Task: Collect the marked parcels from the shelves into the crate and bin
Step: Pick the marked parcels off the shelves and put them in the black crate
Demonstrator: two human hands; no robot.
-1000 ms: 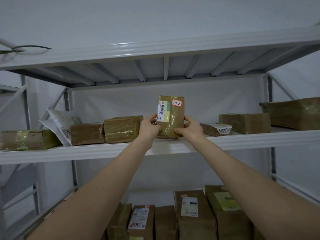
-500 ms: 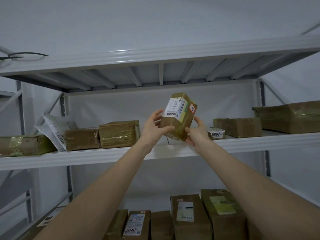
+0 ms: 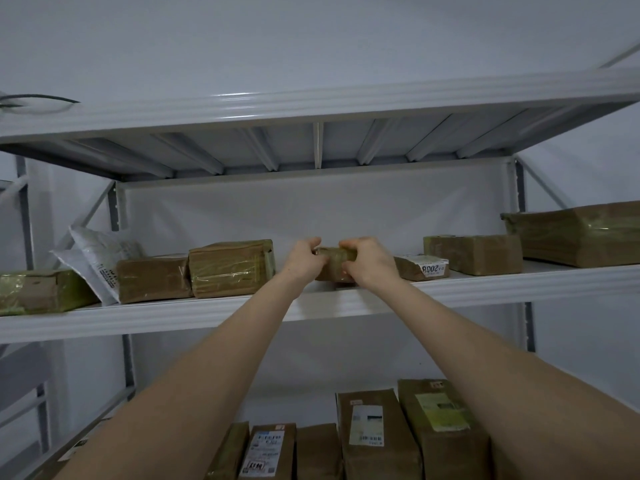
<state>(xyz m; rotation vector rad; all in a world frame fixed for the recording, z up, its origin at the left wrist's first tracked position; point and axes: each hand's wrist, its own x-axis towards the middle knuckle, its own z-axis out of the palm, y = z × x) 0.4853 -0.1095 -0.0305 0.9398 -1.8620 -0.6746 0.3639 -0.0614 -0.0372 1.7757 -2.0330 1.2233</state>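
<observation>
A small brown taped parcel (image 3: 331, 260) lies flat on the upper white shelf (image 3: 346, 301), mostly covered by my hands. My left hand (image 3: 304, 261) grips its left end and my right hand (image 3: 369, 263) grips its right end, fingers curled over the top. Its white label and red-ringed mark are hidden. Neither the crate nor the bin is in view.
Other brown parcels line the same shelf: a box (image 3: 232, 268) just left of my hands, a flat labelled one (image 3: 420, 268) just right, bigger boxes (image 3: 472, 253) further right, a white mailer bag (image 3: 100, 258) at left. Several upright parcels (image 3: 377, 434) stand on the shelf below.
The parcel was held upright showing its label, then tilted, and now lies flat on the shelf under both hands. Both hands moved forward and down with it.
</observation>
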